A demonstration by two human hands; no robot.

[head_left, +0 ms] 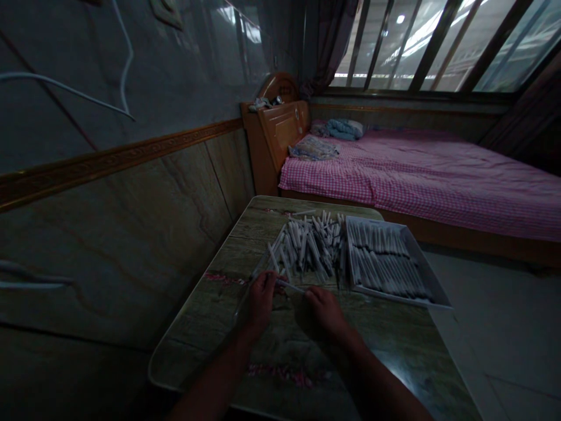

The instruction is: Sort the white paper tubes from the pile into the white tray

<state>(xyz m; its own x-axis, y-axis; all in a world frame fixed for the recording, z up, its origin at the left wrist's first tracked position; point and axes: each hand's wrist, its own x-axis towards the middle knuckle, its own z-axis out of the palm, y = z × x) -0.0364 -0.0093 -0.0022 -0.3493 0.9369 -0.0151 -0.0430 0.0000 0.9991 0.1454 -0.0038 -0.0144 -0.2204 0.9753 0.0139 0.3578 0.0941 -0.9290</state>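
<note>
My left hand (pixel 262 299) is closed around one end of a thin, pale pen (pixel 291 286). My right hand (pixel 325 310) pinches the other end, so the pen spans the gap between both hands just above the table. Beyond my hands lies a loose pile of similar pens (pixel 309 242), white and clear with dark parts, pointing in various directions. To the right of the pile, a shallow white box (pixel 423 263) holds many pens laid side by side in two rows. The dim light hides the finer details of the pen I hold.
The table (pixel 205 327) has a wood-like top with red patterned patches and a pale edge. A tiled wall (pixel 166 216) runs along its left side. Behind the table stands a bed (pixel 394 169) with a pink checked sheet and a wooden headboard (pixel 280 128).
</note>
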